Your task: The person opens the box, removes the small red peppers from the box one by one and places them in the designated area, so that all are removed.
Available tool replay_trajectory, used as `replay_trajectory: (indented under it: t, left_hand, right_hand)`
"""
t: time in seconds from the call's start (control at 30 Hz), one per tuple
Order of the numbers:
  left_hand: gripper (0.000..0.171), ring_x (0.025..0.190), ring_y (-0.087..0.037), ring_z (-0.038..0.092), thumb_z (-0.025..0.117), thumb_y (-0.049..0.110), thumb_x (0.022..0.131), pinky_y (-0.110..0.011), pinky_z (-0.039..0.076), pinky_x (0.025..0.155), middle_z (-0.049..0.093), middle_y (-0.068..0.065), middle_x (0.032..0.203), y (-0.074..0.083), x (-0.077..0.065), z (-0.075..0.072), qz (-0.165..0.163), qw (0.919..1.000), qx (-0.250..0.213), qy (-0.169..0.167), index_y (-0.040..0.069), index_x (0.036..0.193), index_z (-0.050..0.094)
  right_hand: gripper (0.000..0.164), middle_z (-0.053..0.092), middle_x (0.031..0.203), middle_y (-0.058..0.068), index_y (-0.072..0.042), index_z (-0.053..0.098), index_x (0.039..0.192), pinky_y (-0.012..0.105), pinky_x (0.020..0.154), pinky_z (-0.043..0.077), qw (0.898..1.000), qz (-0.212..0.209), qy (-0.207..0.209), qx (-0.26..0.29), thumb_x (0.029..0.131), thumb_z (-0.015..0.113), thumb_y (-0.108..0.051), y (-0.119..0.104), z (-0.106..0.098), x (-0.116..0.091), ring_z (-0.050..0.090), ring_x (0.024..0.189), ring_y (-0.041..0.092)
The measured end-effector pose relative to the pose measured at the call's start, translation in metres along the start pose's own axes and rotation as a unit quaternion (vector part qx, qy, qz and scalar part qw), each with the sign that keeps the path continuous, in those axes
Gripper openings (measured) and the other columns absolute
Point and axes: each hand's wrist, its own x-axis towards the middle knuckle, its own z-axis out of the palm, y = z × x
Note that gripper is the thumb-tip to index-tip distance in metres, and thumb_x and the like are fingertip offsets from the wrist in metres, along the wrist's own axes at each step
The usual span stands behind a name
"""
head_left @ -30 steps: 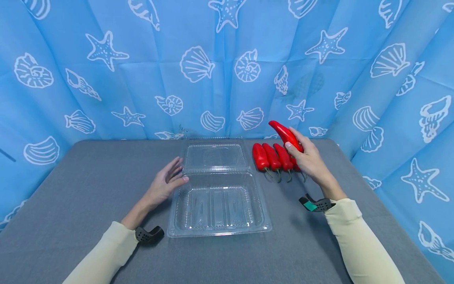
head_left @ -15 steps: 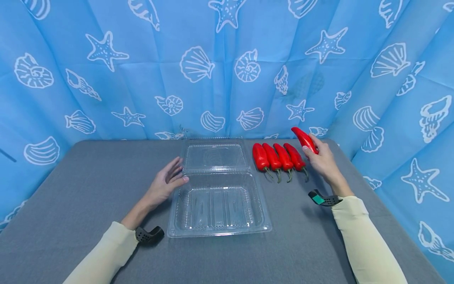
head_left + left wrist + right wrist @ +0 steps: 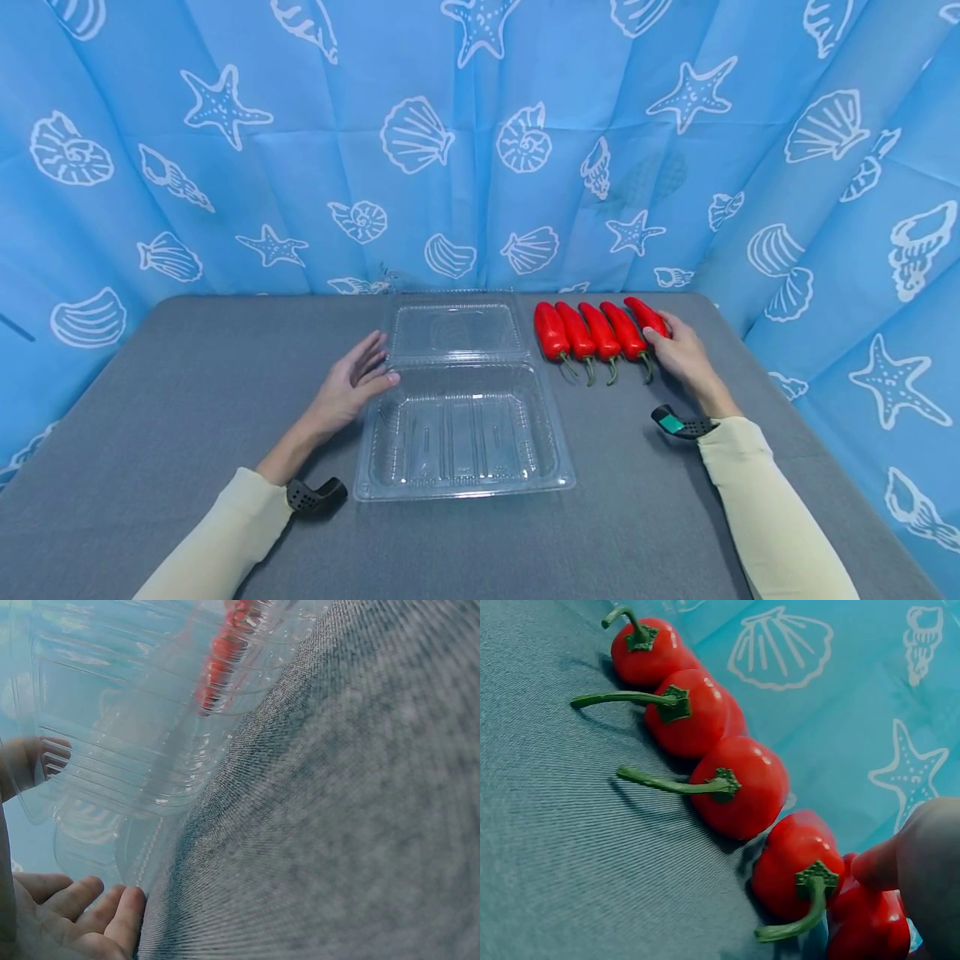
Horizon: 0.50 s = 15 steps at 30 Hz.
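Observation:
My right hand (image 3: 686, 357) grips a red pepper (image 3: 642, 312) at the right end of a row of several red peppers (image 3: 577, 330), close to the table. In the right wrist view the thumb (image 3: 879, 864) presses on that pepper's side, and part of the pepper is out of frame. The other peppers lie side by side, green stems toward me. Beside a clear plastic container (image 3: 561, 450) with its lid (image 3: 454, 331) laid back, my left hand (image 3: 347, 392) rests with relaxed fingers, its thumb over the left rim. The left wrist view shows the fingers (image 3: 71, 900) extended next to the plastic.
A grey cloth (image 3: 225, 400) covers the table. Behind it and along the right side hangs a blue curtain (image 3: 315, 167) with white shells and starfish. Black wrist cameras (image 3: 315, 497) sit at both cuffs.
My right hand has carried the pepper rightward past the row, then lowered it to the row's right end. My left hand and the container have stayed in place.

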Motion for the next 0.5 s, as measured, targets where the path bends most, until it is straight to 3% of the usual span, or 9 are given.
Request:
replay_trajectory:
  t: [0.2,0.5]
  left_hand:
    - [0.084,0.15,-0.041,0.024,0.064,0.013,0.098,-0.05,0.029,0.12,0.017,-0.021,0.166,0.0003,0.0001,0.0,0.0,1.0,0.0,0.0,-0.002,0.161,0.011]
    - [0.084,0.15,-0.041,0.024,0.065,0.013,0.098,-0.049,0.03,0.12,0.017,-0.02,0.167,0.0003,-0.0001,0.0003,-0.001,1.0,-0.001,0.001,-0.002,0.161,0.011]
  right_hand:
    - [0.066,0.017,0.159,0.037,0.004,0.018,0.159,0.072,0.116,0.016,1.0,0.017,0.01,-0.009,0.108,0.04,-0.031,0.0027,0.0054,0.0027,0.011,0.145,0.056]
    - [0.065,0.019,0.155,0.039,0.005,0.022,0.157,0.073,0.112,0.021,0.999,0.015,0.016,-0.025,0.108,0.039,-0.033,0.0032,0.0096,0.0023,0.013,0.141,0.058]
